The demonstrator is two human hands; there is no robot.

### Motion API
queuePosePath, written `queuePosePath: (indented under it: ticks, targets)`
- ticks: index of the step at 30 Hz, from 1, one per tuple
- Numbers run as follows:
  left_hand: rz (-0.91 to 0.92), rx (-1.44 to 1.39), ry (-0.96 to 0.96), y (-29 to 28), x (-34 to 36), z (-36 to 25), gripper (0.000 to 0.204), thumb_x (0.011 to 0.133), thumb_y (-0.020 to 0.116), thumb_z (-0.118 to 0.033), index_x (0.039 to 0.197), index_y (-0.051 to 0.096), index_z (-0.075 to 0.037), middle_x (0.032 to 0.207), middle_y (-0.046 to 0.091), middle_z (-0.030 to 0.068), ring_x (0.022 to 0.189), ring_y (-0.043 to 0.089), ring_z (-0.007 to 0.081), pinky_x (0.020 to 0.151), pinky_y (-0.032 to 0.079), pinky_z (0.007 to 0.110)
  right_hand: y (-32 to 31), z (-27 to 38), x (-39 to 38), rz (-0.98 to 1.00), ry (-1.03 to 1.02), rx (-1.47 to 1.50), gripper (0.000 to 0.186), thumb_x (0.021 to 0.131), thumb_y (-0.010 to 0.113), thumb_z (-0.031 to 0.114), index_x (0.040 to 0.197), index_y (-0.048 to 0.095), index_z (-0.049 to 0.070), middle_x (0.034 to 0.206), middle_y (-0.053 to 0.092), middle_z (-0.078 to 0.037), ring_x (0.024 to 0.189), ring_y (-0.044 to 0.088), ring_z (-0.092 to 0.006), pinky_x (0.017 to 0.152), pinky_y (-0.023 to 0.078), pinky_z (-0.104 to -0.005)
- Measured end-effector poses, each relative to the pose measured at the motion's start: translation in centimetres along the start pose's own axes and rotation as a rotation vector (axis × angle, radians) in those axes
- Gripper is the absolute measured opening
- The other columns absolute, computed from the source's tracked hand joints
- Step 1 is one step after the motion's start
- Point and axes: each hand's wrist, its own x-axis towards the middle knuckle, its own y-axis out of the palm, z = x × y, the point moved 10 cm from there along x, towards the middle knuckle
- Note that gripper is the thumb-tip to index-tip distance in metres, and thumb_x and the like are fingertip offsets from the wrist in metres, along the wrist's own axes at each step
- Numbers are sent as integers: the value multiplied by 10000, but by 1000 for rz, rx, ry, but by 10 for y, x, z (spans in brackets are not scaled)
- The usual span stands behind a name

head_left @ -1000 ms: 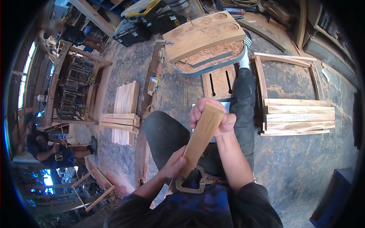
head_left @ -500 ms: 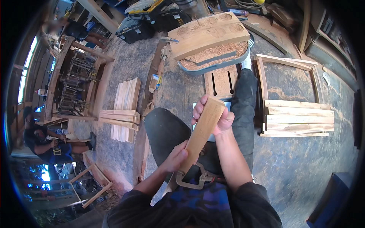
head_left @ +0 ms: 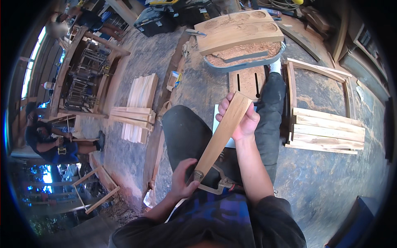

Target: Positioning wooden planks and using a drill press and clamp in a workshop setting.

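Observation:
My right hand (head_left: 242,120) is closed around the upper part of a narrow wooden board (head_left: 221,136), held slanting over my legs. A metal locking C-clamp (head_left: 224,183) sits at the board's lower end, its round pad against the wood. My left hand (head_left: 183,180) is partly curled at that end, thumb against the clamp; what its fingertips grip is partly hidden. A white sheet (head_left: 217,116) lies behind the board, partly covered.
Ahead are a slotted board (head_left: 246,80) and an oval tray of shavings (head_left: 244,62) under a carved plank (head_left: 235,29). Stacked slats (head_left: 138,95) lie left, slats (head_left: 324,128) on a frame right. Co-workers (head_left: 47,142) (head_left: 87,20) occupy the left; toolboxes (head_left: 155,20) stand behind.
The board and my right hand have moved upward in the view. My left hand has slid down to the clamp and loosened from the board's face. The surroundings have shifted slightly in view.

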Motion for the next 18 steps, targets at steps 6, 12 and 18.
queuePosePath:
  ticks: [6,12,18]
  targets:
    - [-305,-284,-156,-2,-39,25,991,852,613,-757,1410,467,49,1381,525,205,1291,535,301,1029,470,429,-1,-5,2,-83,5,-6,744,810,772,574,1249,531,23,1016,537,-108,929,530,-265,798,470,-408]
    - [-10,49,-310,21,-65,40,1010,707,894,-489,1446,421,12,1312,575,206,1218,589,340,1021,486,429,2,0,0,-94,-22,5,729,819,770,559,1252,532,24,1031,550,-115,934,539,-268,796,470,-420]
    - [-62,-196,-436,30,-54,46,974,752,880,-408,1493,379,-24,1308,582,215,1188,609,366,1044,476,432,12,-5,9,-97,-14,-27,733,826,760,560,1265,529,21,1044,565,-127,940,562,-283,797,473,-433]
